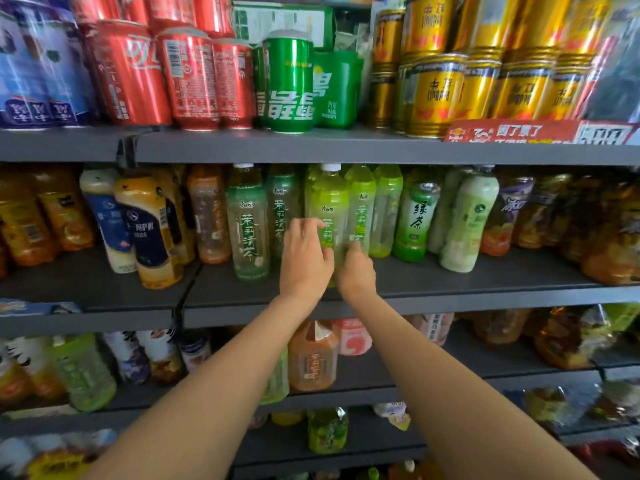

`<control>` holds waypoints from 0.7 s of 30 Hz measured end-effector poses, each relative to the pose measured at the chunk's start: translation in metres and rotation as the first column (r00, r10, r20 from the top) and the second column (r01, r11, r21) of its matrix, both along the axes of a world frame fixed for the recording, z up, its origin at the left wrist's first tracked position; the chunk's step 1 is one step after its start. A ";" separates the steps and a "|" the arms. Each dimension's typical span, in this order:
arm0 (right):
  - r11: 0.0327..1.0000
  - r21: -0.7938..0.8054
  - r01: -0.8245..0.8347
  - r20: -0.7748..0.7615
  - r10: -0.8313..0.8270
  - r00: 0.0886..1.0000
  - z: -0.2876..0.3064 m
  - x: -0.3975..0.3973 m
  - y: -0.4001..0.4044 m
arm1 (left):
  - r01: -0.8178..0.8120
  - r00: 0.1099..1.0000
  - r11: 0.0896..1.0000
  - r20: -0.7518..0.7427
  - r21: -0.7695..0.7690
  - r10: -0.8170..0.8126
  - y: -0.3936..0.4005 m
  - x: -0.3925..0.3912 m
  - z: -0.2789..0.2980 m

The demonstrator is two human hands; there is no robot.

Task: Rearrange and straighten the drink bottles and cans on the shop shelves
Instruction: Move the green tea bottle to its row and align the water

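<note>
Hands meet at the front of the middle shelf (pixel 450 292), both on one light green tea bottle (pixel 329 209) that stands upright near the shelf's front edge. From the head camera, the left hand (pixel 306 261) wraps the bottle's lower left side, its fingers curled onto the label, and the right hand (pixel 356 271) presses against the lower right side, so the bottle is clamped between the two. The bottle's white cap sits just under the shelf above. To its left stands a paler green tea bottle (pixel 247 223) with a white cap, upright and close beside the left hand without touching it. Just right of the held bottle, further back, more light green bottles stand in a row, and beyond them a darker green tea bottle (pixel 417 220) leans slightly to the right against a milky green bottle (pixel 467 220). At the left of this shelf, a yellow-and-navy bottle (pixel 152 230) tilts forward out of line.

On the top shelf, red cans (pixel 166 74) stand at the left, a green can (pixel 289 81) in the middle and gold cans (pixel 440 91) at the right, stacked two high. Lower shelves hold more bottles, blurred; an orange tea bottle (pixel 313 355) shows between the two forearms.
</note>
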State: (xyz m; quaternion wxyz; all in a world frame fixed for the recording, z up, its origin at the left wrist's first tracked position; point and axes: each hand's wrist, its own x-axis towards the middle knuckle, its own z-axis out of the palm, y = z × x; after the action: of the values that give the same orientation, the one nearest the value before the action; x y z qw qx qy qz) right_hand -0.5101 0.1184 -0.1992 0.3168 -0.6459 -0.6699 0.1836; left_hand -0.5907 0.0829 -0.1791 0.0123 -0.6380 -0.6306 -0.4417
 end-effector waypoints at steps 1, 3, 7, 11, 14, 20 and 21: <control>1.000 0.004 -0.030 0.016 0.030 0.999 0.001 0.008 0.002 | -0.017 1.000 1.000 0.007 -0.001 0.017 0.002 0.007 0.000; 0.998 0.008 -0.068 -0.003 0.068 0.998 0.002 0.026 0.002 | -0.064 0.997 0.998 0.045 -0.008 0.064 0.003 0.017 -0.001; 0.997 0.008 -0.081 -0.035 0.081 0.996 0.004 0.061 0.002 | -0.152 0.984 0.984 0.081 -0.089 0.159 -0.001 0.026 -0.007; 0.993 0.044 -0.107 -0.057 0.110 0.992 0.013 0.065 -0.008 | -0.159 0.986 0.960 0.005 -0.230 0.165 -0.013 0.029 -0.008; 0.975 0.089 -0.203 -0.032 0.207 0.978 0.024 0.047 -0.023 | -0.138 0.990 0.923 -0.030 -0.360 0.137 -0.027 0.021 -0.001; 0.948 0.130 -0.291 -0.037 0.298 0.954 0.035 -0.009 -0.059 | -0.106 0.994 0.899 -0.042 -0.424 0.097 -0.067 -0.030 0.004; 0.944 0.133 -0.303 -0.021 0.308 0.951 0.035 -0.020 -0.067 | -0.094 0.996 0.896 -0.038 -0.434 0.086 -0.076 -0.044 0.003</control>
State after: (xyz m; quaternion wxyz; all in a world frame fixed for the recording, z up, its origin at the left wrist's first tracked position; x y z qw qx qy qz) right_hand -0.5304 0.0517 -0.1641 0.3393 -0.5087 -0.7654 0.2005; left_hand -0.6346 0.0070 -0.1756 -0.1042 -0.5988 -0.7420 -0.2829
